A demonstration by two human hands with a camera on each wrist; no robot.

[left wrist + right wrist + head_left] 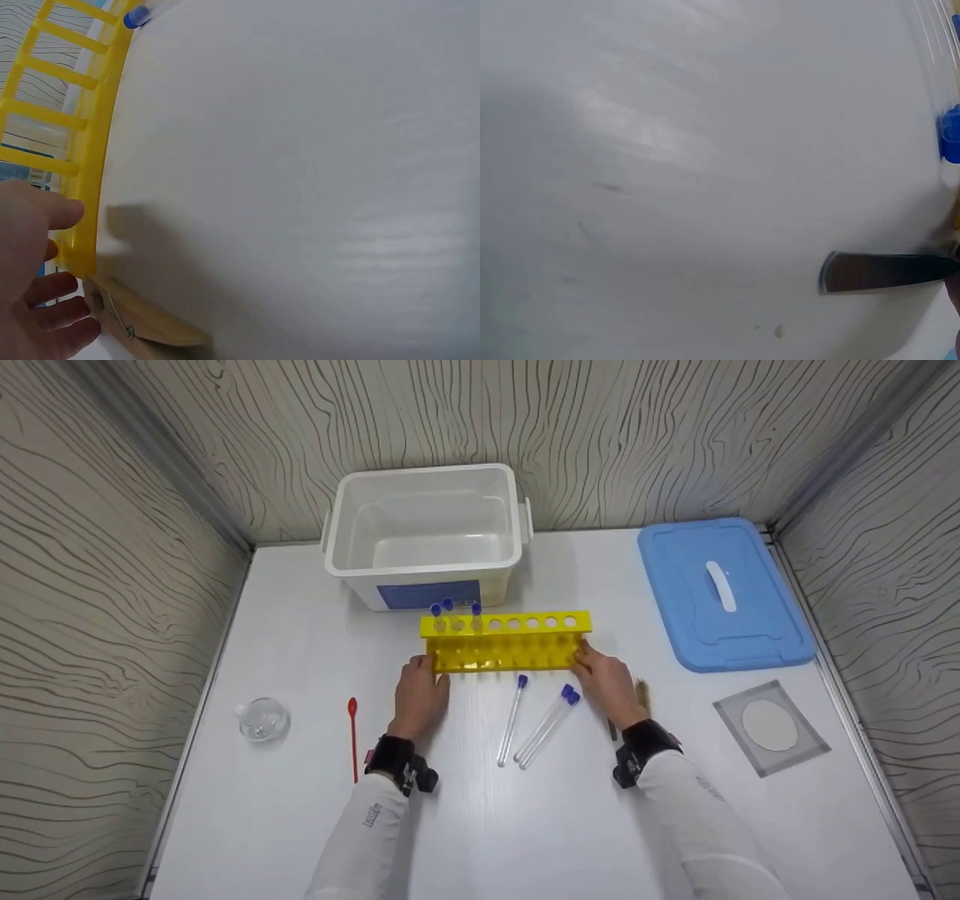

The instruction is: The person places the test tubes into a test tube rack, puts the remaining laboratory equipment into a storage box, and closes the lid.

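A yellow test tube rack (504, 645) stands in front of the white bin, held at both ends. At its left end, my left hand (420, 697) grips it, thumb on the near side in the left wrist view. My right hand (609, 686) holds the right end; its fingers are almost wholly outside the right wrist view. Three blue-capped test tubes (477, 610) stand in the rack's left holes. Just below the rack lie three more capped tubes (512, 724). A wooden clamp (146, 322) lies by my left fingers. Dark metal tweezers (885, 271) lie by my right hand.
Behind the rack is an open white bin (420, 571). Its blue lid (690, 607) lies at the right, above a gauze square (771, 726). A brush (643, 695) is partly hidden by my right hand. At left are a red spoon (353, 735) and a glass lamp (264, 720).
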